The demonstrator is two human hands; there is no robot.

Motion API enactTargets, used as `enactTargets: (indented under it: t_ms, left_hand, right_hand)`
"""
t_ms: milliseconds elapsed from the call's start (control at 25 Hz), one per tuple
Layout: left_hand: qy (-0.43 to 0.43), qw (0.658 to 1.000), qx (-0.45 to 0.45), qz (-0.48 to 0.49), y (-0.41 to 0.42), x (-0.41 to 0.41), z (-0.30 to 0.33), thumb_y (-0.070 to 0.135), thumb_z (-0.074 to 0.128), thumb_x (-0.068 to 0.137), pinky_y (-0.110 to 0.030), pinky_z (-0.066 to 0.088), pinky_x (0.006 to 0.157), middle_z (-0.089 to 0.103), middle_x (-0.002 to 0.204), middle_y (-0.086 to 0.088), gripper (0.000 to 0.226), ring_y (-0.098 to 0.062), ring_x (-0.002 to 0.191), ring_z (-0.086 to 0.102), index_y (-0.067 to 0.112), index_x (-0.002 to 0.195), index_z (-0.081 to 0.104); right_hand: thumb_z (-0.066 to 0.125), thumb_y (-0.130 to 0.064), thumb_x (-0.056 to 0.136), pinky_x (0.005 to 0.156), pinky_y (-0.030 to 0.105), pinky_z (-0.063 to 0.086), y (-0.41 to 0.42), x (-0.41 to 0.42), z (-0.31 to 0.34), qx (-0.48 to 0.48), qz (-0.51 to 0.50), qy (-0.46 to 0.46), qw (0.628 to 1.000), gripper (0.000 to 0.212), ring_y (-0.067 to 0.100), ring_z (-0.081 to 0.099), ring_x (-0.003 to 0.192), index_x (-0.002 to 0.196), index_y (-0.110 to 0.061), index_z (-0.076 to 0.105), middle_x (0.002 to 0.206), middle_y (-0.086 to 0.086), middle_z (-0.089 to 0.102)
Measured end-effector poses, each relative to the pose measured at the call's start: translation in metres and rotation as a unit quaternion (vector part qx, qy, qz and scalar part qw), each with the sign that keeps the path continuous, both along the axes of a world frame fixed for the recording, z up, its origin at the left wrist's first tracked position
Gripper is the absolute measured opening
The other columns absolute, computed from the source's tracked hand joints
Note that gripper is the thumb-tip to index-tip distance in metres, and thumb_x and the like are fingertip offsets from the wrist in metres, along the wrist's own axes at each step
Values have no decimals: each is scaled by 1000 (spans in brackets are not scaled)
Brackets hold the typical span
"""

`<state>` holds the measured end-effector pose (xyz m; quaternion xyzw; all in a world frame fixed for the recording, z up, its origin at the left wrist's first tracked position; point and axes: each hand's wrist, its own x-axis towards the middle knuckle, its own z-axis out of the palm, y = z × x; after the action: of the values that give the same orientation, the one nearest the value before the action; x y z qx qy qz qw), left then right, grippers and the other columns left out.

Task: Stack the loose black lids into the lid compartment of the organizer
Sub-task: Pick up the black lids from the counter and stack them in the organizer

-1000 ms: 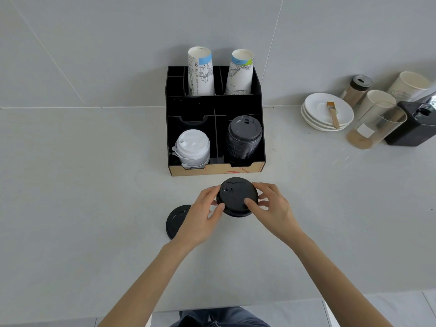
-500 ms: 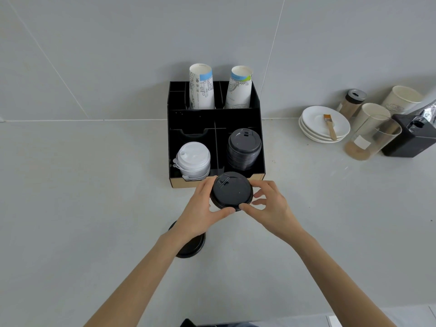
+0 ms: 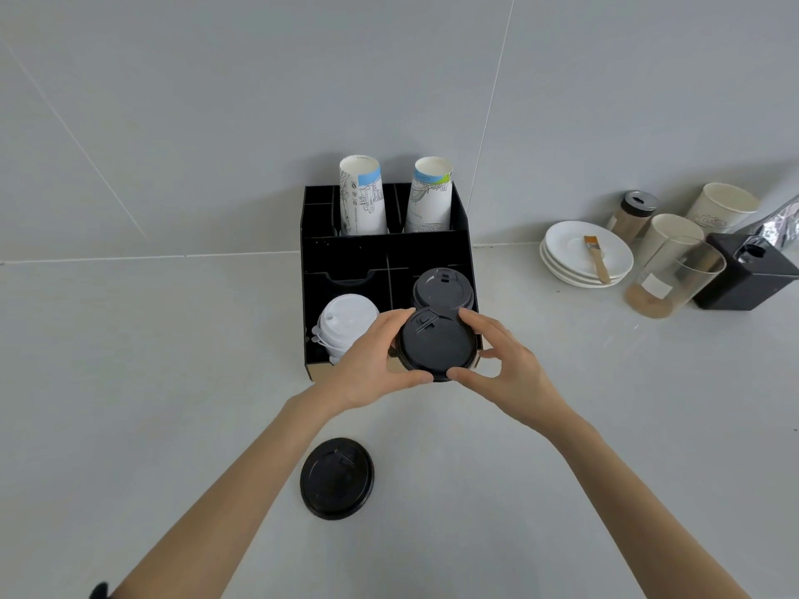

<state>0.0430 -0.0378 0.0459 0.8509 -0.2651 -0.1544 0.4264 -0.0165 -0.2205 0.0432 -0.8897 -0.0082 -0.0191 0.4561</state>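
Observation:
Both hands hold one black lid (image 3: 437, 344) by its rim, in the air over the front edge of the black organizer (image 3: 346, 257). My left hand (image 3: 372, 361) grips its left side, my right hand (image 3: 503, 361) its right side. Just behind the held lid, a stack of black lids (image 3: 441, 287) fills the organizer's front right compartment. A stack of white lids (image 3: 343, 324) fills the front left compartment. Another loose black lid (image 3: 337, 478) lies flat on the counter between my forearms.
Two stacks of printed paper cups (image 3: 362, 196) stand in the organizer's back row. At the right are stacked white saucers (image 3: 583, 257) with a brush, a shaker jar (image 3: 632, 214), paper cups (image 3: 722, 209), a clear container (image 3: 674, 278) and a black box (image 3: 743, 270).
Both hands have lifted the black lid off the counter and carried it away from me toward the organizer's front right compartment. The other loose lid stayed on the counter.

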Motion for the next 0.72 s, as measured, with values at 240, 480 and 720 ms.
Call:
enactTargets:
  t_ms: [240, 480, 720]
  left_hand:
    - [-17, 1000, 24, -2, -15, 31, 8, 27, 67, 77, -11, 28, 92, 25, 142, 0, 79, -5, 114, 34, 19, 139, 19]
    - [-55, 997, 12, 45, -27, 58, 5, 24, 65, 79, -22, 31, 96, 36, 136, -7, 66, -15, 114, 42, 14, 135, 31]
    - [-33, 998, 13, 45, -33, 78, -10, 22, 60, 83, -32, 30, 108, 38, 142, -6, 61, -19, 130, 37, 14, 136, 30]
  right_hand:
    - [69, -20, 75, 102, 29, 37, -4, 22, 7, 0, -50, -24, 998, 62, 10, 39, 123, 129, -24, 40, 133, -12, 43]
    - [70, -20, 74, 102, 35, 40, -1, 48, 1, 11, -122, -49, 991, 55, 16, 39, 123, 124, -18, 45, 129, -6, 45]
    - [67, -18, 77, 104, 38, 39, -3, 68, -11, 11, -138, -27, 990, 51, 17, 39, 124, 124, -16, 46, 134, 1, 45]
